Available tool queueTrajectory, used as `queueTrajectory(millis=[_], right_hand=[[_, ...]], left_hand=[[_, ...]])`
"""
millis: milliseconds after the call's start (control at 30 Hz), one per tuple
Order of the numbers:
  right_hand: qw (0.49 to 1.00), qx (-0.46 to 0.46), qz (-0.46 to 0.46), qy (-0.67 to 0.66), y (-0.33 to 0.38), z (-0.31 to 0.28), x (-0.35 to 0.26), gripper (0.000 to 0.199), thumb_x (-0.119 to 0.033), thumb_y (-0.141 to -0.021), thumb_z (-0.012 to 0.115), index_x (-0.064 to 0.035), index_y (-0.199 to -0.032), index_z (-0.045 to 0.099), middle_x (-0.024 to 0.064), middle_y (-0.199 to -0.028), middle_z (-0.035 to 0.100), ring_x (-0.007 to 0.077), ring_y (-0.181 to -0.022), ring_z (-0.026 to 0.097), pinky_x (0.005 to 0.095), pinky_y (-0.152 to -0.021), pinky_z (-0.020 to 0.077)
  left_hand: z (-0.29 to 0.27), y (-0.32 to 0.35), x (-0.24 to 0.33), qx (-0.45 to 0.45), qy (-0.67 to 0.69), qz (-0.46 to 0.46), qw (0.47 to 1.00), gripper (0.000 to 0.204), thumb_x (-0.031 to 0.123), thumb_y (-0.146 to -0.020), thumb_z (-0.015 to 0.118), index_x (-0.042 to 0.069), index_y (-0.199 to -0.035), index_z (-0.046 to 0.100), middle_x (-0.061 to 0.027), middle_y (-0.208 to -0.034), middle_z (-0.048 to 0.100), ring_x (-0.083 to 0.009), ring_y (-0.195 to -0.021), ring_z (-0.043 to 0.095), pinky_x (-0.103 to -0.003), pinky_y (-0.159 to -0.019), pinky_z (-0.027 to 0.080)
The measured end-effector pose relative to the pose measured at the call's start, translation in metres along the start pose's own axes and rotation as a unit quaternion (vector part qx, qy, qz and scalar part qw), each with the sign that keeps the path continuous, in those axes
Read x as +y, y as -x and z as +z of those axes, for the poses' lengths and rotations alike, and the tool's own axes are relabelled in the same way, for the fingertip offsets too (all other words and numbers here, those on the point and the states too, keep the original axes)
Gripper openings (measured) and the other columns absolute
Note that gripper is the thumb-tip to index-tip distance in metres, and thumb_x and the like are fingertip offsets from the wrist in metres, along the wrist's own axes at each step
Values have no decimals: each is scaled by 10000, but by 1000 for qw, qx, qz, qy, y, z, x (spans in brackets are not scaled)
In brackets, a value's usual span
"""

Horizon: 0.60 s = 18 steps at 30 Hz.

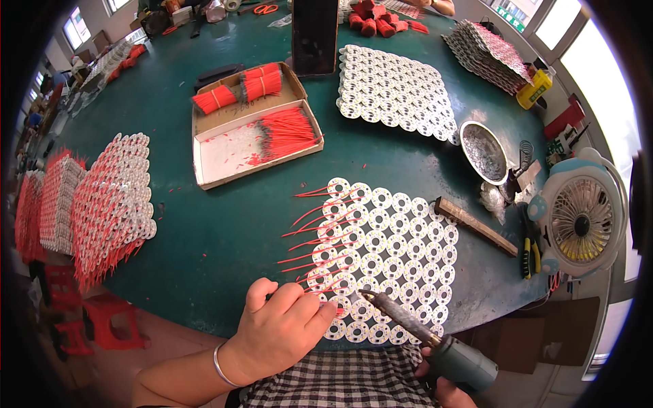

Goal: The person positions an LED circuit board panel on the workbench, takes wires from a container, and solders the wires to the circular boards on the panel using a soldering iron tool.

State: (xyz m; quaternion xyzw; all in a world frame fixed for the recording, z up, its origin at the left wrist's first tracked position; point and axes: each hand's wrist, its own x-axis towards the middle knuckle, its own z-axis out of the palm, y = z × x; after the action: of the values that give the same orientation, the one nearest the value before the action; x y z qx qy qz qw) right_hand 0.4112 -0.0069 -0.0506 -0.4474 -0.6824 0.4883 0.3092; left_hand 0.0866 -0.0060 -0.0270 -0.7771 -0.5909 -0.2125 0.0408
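Note:
A panel of joined white ring-shaped circuit boards [398,265] lies on the table in front of me. Thin red wires [306,239] stick out leftward from its two left columns. At the panel's lower left, my left hand [282,330] is closed with its fingertips pinched on a red wire, mostly hidden by the fingers. My right hand [445,391], partly cut off by the lower edge, grips the dark green handle of a soldering iron [466,360]. The iron's tip points up and left, over the boards just right of my left fingertips.
A shallow box [224,146] of cut red wires lies beyond the panel. Wired panels [115,197] are stacked at left, and a bare panel [394,92] lies at the back. To the right are a wooden bar [476,226], metal bowl [484,153], pliers [529,241] and small fan [581,217].

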Motion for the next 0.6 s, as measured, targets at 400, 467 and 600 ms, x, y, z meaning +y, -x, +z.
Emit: queueTrajectory(millis=[400,467,600], right_hand=[[995,-95,31,10,31,-21,20,548,-159,-849,679,43,-1309,461,171,-1153,611,272,-1051,602,391,-912,460],[997,-78,3,-27,17,-13,3,552,-119,-823,692,53,-1304,483,190,-1201,601,291,-1084,593,397,-941,449],[996,-58,68,13,6,-9,-11,318,-183,-862,639,10,-1110,585,90,-915,658,175,-794,622,300,-723,505]], left_hand=[[4,11,6,34,35,-9,999,212,125,-708,704,181,-911,726,101,-690,480,-98,-694,503,-360,-770,259],[6,12,7,36,47,-14,998,215,116,-706,707,180,-910,726,101,-690,483,-98,-698,505,-361,-768,260],[5,10,7,36,66,-11,997,230,96,-686,728,170,-903,719,87,-709,488,-111,-694,512,-367,-748,273]])
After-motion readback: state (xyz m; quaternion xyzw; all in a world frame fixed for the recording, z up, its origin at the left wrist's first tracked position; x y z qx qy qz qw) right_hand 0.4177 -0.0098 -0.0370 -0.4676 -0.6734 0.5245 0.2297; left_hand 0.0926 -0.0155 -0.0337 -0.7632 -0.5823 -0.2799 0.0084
